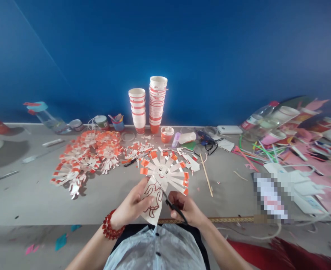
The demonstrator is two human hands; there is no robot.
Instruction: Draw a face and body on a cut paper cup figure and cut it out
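A paper-cup figure (162,173) with a smiling drawn face and orange-tipped strips fanned around it is held up near the table's front edge. Below the face hangs an uncut piece of white paper (153,204) with a body drawn in brown lines. My left hand (138,200), a red bead bracelet at its wrist, pinches this paper from the left. My right hand (183,208) grips black-handled scissors (173,207), whose blades lie at the paper just under the face. How far the blades are apart is hard to see.
Finished-looking cup figures (90,150) lie piled at left, with paper scraps (138,150) beside them. Two stacks of paper cups (157,105) stand by the blue wall. A wooden stick (206,175) lies right of centre. Bottles, pipe cleaners and a power strip (297,193) crowd the right.
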